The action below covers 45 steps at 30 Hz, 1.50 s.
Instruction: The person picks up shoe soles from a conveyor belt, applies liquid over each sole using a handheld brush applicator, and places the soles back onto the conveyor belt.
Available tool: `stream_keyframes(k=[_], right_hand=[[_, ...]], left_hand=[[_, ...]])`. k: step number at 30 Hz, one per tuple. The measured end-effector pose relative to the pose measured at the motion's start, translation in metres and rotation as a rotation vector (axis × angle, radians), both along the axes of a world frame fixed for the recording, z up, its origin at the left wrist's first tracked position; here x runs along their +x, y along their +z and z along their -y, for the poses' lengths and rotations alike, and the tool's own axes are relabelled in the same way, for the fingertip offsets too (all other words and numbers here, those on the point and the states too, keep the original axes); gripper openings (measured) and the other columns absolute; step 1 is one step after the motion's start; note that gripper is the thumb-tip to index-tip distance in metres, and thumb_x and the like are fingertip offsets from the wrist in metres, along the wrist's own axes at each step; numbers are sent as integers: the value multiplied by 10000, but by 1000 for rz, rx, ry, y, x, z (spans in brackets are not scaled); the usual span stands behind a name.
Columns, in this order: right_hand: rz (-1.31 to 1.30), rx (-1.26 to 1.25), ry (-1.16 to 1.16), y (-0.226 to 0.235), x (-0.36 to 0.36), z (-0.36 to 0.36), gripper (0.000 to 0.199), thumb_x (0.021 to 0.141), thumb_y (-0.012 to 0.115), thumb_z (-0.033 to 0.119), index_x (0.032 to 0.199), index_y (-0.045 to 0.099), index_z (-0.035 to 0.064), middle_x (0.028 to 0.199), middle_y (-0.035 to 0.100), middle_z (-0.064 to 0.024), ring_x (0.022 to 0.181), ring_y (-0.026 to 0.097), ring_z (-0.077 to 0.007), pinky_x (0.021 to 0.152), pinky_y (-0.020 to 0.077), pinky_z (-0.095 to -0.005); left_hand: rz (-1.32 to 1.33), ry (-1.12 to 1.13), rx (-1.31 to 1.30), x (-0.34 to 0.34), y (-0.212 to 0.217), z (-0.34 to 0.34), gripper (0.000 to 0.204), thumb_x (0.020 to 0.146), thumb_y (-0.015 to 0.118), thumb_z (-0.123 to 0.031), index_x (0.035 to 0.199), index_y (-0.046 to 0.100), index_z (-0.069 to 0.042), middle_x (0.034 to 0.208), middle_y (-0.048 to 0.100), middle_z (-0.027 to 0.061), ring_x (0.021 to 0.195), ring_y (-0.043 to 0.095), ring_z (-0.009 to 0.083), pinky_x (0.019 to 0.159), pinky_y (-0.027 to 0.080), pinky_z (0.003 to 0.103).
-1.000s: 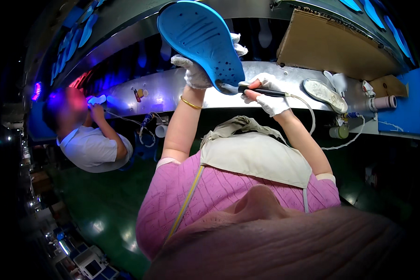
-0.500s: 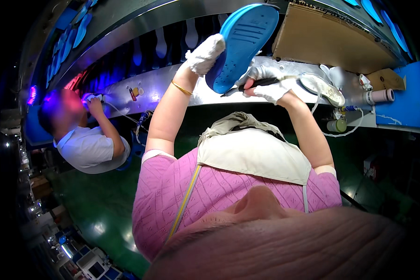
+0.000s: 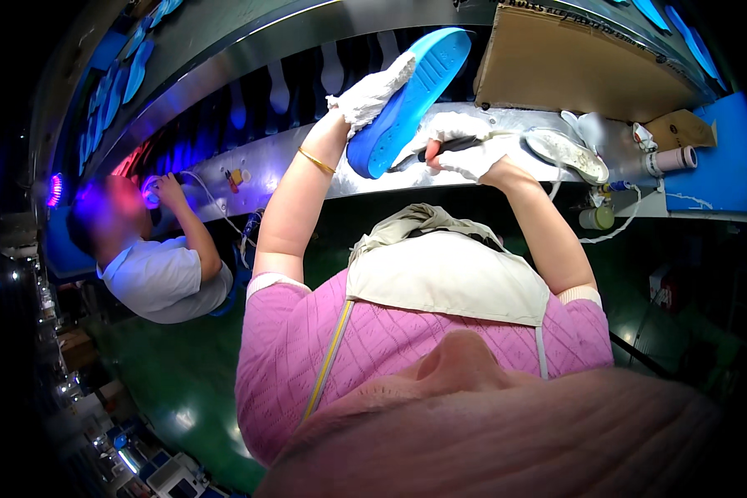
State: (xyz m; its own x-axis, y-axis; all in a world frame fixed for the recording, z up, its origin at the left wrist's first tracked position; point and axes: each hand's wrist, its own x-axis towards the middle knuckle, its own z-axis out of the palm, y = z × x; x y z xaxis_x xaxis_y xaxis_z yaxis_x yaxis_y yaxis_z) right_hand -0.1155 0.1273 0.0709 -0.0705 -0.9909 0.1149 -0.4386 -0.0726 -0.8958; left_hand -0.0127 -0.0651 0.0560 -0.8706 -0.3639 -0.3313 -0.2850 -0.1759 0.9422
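Observation:
My left hand point(image 3: 379, 94), in a white glove, grips the side of a blue shoe sole point(image 3: 407, 104). The sole is tilted above the metal bench, its toe pointing away and its patterned face partly turned toward me. Just right of the sole, my right hand point(image 3: 465, 149), also gloved but with a bare fingertip showing, is closed around a slim black pen-like tool point(image 3: 466, 144). Its tip is hard to make out near the sole's lower edge; I cannot tell whether they touch. A white sole point(image 3: 568, 156) lies on the bench beyond my right wrist.
A cardboard box point(image 3: 585, 66) stands behind my right hand. Further right are a pinkish roll point(image 3: 676, 159), a greenish jar point(image 3: 598, 217) with a pale hose, and a blue panel point(image 3: 732, 166). Several soles hang along the dark recess. At left another person point(image 3: 170, 266) works under purple light.
The blue sole has moved down and slightly left with my left hand, and its face has turned more edge-on. My right hand has shifted a little left, still around the black tool.

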Motion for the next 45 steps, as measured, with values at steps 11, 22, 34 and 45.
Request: stream_keyframes(k=[11,22,34,45], right_hand=[[465,-41,-5,-12,-40,-3,141,677,731,78,712,596,53,777,601,-56,685,617,-159,624,490,-273],[559,-196,-369,-23,-20,-13,159,771,711,43,873,590,57,786,642,-51,693,613,-98,656,493,-217],[600,-267,-266,-12,2,-1,181,750,585,-102,841,512,36,795,602,-105,677,615,-135,600,518,-261],[289,-401,-194,-34,19,-5,196,774,639,-55,913,541,43,847,610,-75,677,590,-117,654,499,-249]], left_hand=[[-322,20,277,16,11,2,808,792,484,-665,1255,467,-3,975,635,143,810,643,217,731,557,345],[-602,146,1065,48,-52,-17,547,899,504,-383,1251,480,35,1143,596,201,974,623,303,878,505,436],[-658,156,1062,18,-37,-81,743,856,454,-620,1345,359,-68,1245,498,159,1108,521,299,970,435,437],[-688,205,925,10,-29,-62,830,828,393,-693,1335,384,-36,1261,507,179,1128,512,335,985,408,485]])
